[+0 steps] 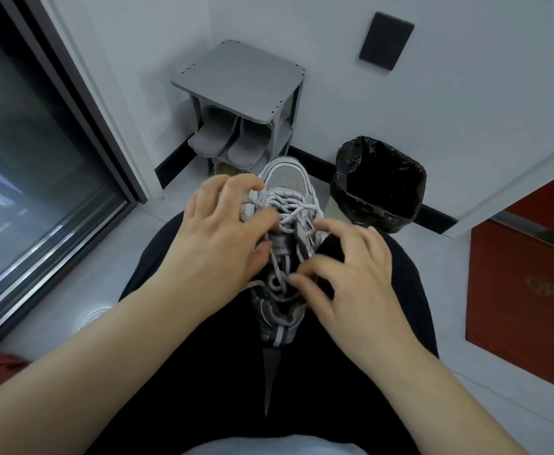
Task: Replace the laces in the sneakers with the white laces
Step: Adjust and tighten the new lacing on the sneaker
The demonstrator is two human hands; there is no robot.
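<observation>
A grey and white sneaker point(285, 178) lies between my black-trousered knees, toe pointing away from me. Its speckled white lace point(297, 215) is loosely threaded across the eyelets, with slack loops near the tongue. My left hand point(223, 231) grips the sneaker's left side, fingers curled over the upper and thumb by the tongue. My right hand point(344, 267) is at the right of the tongue, its thumb and forefinger pinching a strand of the lace near the collar. The heel with its striped tab point(277, 334) faces me.
A grey shoe rack point(239, 80) with grey slippers point(223, 139) stands against the wall ahead. A bin lined with a black bag point(379, 183) is at the right of the sneaker. A red cabinet point(525, 277) is at the right, a glass door point(32, 178) at the left.
</observation>
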